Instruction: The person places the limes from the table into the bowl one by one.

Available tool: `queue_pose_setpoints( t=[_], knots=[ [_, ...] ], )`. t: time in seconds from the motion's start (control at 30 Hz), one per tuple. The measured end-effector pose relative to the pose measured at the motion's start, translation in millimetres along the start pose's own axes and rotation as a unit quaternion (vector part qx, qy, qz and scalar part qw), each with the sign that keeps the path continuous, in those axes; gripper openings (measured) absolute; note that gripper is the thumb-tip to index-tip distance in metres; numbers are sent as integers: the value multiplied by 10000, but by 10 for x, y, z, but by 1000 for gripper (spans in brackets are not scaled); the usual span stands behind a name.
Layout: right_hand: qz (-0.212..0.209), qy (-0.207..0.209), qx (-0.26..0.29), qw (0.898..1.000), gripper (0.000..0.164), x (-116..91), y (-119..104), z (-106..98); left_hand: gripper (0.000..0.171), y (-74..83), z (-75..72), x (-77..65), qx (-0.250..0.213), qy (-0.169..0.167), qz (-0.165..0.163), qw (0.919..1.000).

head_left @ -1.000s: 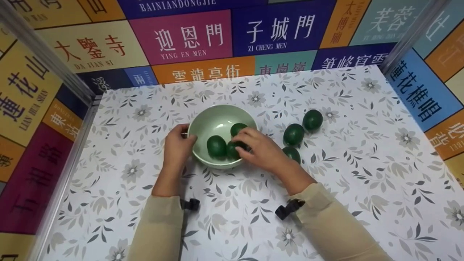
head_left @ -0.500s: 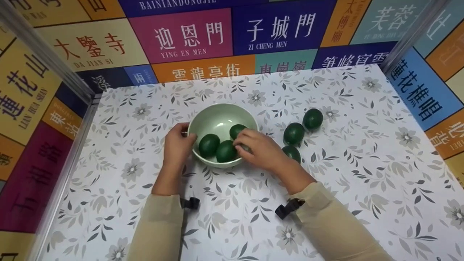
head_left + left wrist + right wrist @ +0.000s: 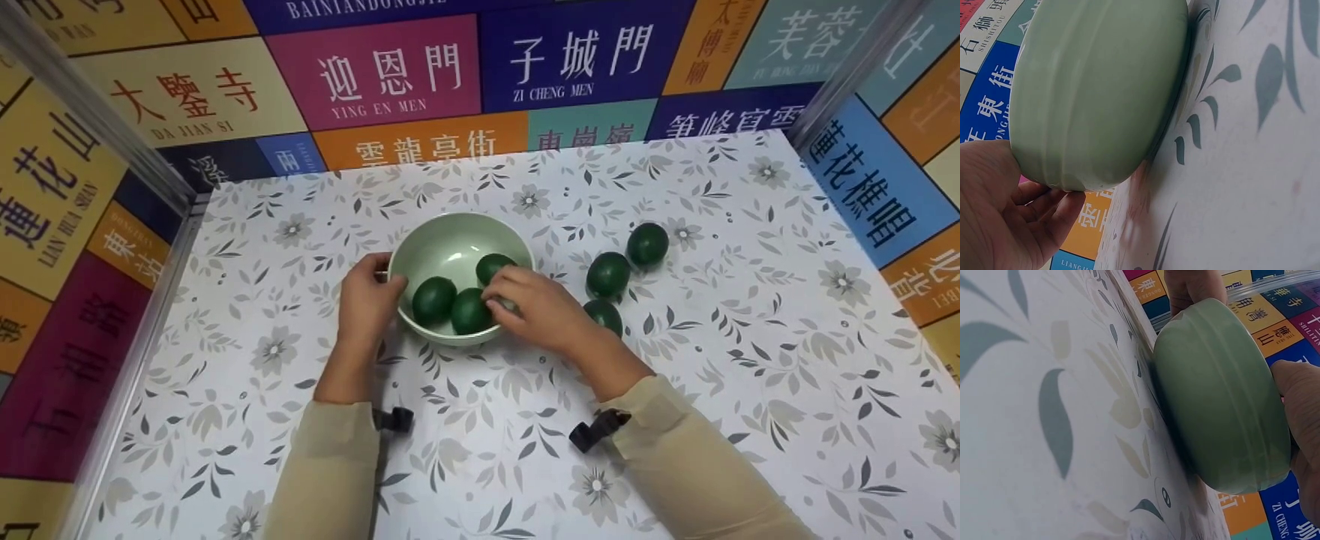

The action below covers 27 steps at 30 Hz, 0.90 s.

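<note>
I'm seeing the pale green bowl resting on the flower-patterned table, with three dark green egg-shaped objects lying inside. The left hand is gripping its left side. The right hand is curving over the opposite rim; from here I can't quite tell whether its fingers are pinching anything. Three matching objects are lying on the right, outside. Lettered panels are standing behind.
</note>
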State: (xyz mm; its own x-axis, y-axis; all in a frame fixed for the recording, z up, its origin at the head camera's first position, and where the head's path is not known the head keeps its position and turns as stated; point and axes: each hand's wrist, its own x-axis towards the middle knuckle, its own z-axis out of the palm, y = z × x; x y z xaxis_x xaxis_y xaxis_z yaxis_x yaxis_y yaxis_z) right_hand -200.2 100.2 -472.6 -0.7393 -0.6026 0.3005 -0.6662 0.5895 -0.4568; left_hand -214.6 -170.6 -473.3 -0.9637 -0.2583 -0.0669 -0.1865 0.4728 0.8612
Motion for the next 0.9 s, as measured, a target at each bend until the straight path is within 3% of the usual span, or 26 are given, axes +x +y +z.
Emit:
queue_pose_setpoints(
  t=[0.9],
  knots=[
    [-446, 66, -276, 9986, 22, -31, -94, -65, 46, 7, 6, 1, 41, 13, 21, 10000]
  ],
)
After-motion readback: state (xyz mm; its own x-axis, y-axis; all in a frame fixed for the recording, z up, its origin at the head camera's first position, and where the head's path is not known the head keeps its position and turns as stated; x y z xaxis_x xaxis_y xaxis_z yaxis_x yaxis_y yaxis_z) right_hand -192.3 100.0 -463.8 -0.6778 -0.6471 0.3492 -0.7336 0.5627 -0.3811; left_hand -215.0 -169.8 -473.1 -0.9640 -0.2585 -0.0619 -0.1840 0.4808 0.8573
